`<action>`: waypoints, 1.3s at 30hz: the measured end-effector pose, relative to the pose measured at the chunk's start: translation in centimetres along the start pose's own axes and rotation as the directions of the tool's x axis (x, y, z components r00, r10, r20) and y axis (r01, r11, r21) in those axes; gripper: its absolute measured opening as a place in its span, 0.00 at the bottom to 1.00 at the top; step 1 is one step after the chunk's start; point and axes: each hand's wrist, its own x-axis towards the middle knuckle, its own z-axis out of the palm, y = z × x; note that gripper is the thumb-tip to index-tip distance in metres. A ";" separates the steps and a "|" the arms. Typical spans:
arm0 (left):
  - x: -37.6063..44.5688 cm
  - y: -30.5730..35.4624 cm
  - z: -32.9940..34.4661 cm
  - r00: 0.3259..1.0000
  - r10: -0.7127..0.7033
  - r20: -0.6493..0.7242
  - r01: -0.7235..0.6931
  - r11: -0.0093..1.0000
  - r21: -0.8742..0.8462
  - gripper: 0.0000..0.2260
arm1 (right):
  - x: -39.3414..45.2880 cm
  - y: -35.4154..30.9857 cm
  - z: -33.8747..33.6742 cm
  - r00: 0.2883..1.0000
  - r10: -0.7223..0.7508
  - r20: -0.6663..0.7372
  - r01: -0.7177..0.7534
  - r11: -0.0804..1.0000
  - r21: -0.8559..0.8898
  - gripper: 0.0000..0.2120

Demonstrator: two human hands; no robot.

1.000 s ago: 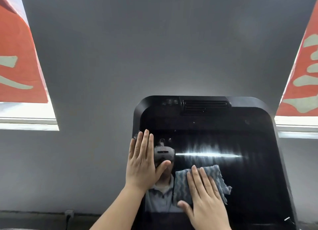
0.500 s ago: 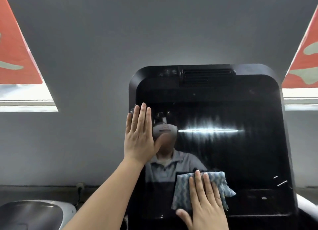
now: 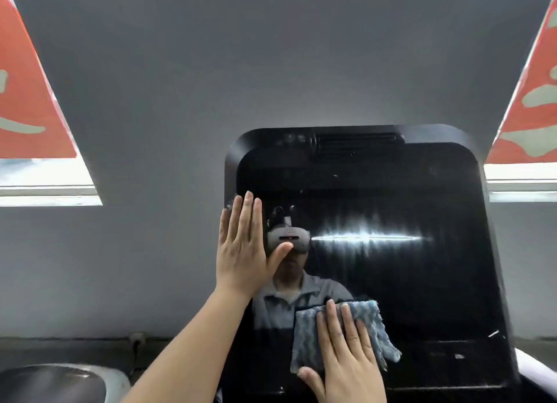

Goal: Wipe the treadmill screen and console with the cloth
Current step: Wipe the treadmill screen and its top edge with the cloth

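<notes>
right hand [image 3: 346, 354] flat, presses cloth [image 3: 373, 321] on screen [image 3: 407, 282]; left hand [image 3: 244, 249] flat, empty.

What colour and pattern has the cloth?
Blue-grey cloth with paler wavy stripes; head view.

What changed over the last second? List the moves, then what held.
The right hand slid the cloth down the treadmill screen, from beside the bright glare streak to the lower part, fingers flat on it throughout. Nothing was gripped or released. The left hand stayed flat against the screen's left edge. The camera view also shifted.
</notes>
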 end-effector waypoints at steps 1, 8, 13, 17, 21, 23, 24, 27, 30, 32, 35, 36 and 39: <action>0.0 0.0 0.0 1.000 -0.004 -0.007 0.004 1.000 -0.010 0.41 | 1.6 0.0 -0.5 1.000 -0.014 -0.007 0.014 1.000 0.007 0.42; 0.0 -0.1 0.6 0.992 -0.042 -0.115 0.026 0.991 -0.132 0.34 | 17.6 0.3 -4.9 0.992 -0.066 -0.111 0.064 0.998 -0.022 0.37; -0.1 -0.2 0.6 0.994 -0.041 -0.105 0.031 0.995 -0.091 0.36 | 22.8 0.4 -6.1 0.991 -0.085 -0.105 0.081 0.996 -0.037 0.33; -0.2 -0.1 0.4 0.994 -0.041 -0.098 0.032 0.995 -0.089 0.42 | 17.6 -0.3 -4.6 0.976 -0.140 -0.168 0.140 0.990 -0.013 0.29; -0.2 -0.1 0.3 0.996 -0.025 -0.088 0.015 0.994 -0.110 0.46 | 15.2 0.4 -3.9 0.954 -0.247 -0.173 0.244 0.969 -0.038 0.29; -0.1 0.0 0.2 0.996 -0.015 -0.091 0.004 0.994 -0.114 0.47 | 17.7 1.1 -4.7 0.948 -0.288 -0.137 0.276 0.956 -0.099 0.29; -0.1 0.0 0.2 0.996 -0.011 -0.088 0.001 0.994 -0.111 0.47 | 19.3 1.2 -5.2 0.949 -0.290 -0.125 0.276 0.954 -0.119 0.30; -0.3 0.0 0.1 0.998 0.000 -0.062 -0.005 0.996 -0.088 0.48 | 22.7 0.8 -6.1 0.969 -0.240 -0.063 0.231 0.965 -0.128 0.30; -0.3 0.0 0.0 0.998 -0.001 -0.062 -0.004 0.996 -0.089 0.49 | 22.6 0.1 -5.8 0.980 -0.197 -0.021 0.193 0.974 -0.118 0.32; -0.3 0.0 -0.1 0.998 -0.008 -0.066 0.002 0.995 -0.098 0.49 | 21.3 -0.2 -5.4 0.977 -0.211 -0.011 0.208 0.971 -0.120 0.32; -1.0 -0.1 -0.2 0.998 -0.010 -0.067 0.002 0.994 -0.108 0.49 | 20.1 0.2 -5.5 0.964 -0.266 0.013 0.266 0.955 -0.135 0.33; -1.6 -0.1 -0.1 0.998 -0.004 -0.068 -0.003 0.995 -0.105 0.49 | 20.3 0.4 -5.9 0.956 -0.292 0.032 0.293 0.945 -0.145 0.34; -4.3 -0.1 0.0 0.999 -0.017 -0.051 0.014 0.998 -0.057 0.48 | 22.2 0.4 -7.6 0.939 -0.334 0.087 0.344 0.922 -0.175 0.37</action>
